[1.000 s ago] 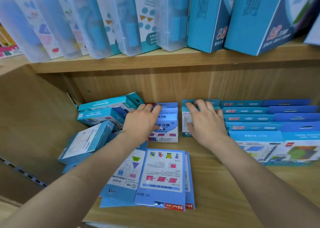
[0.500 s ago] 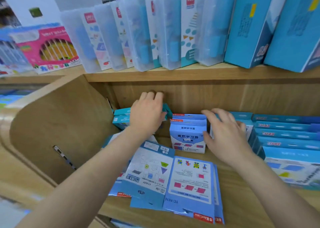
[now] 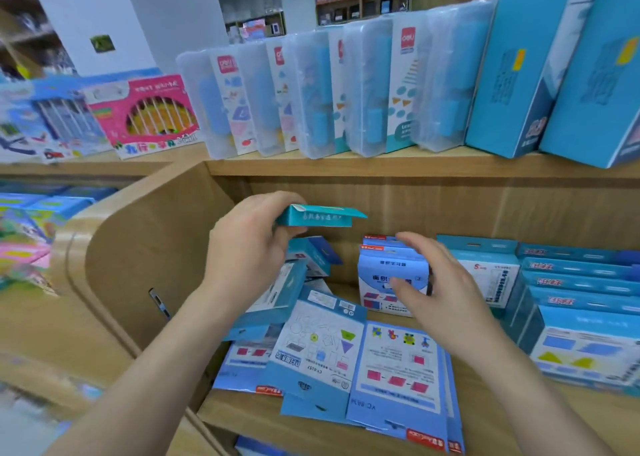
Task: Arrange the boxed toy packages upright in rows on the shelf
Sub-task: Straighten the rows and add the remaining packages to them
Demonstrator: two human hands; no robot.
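While the left hand [image 3: 249, 248] gripped a teal box [image 3: 320, 217], the right hand [image 3: 443, 282] hung open. Judged light, stiff card — best taken by narrow sides.

Above both hands, a red "deli" logo is showing on the paper inserts of the clear plastic cases [image 3: 225, 109]. Behind the thumb of the right hand [image 3: 440, 282], the upright blue box [image 3: 377, 293] is displaying the characters "面积" and a boxed "3". Below that hand, the flat blue package [image 3: 398, 369] is carrying "YC-B834", upside down to the camera. Just beside it, below the left hand [image 3: 246, 248], the flat package with shape outlines [image 3: 318, 345] is reading "CY-0157", also inverted. White script on the teal box [image 3: 318, 218] gripped by the left hand is coming through too blurred to read.
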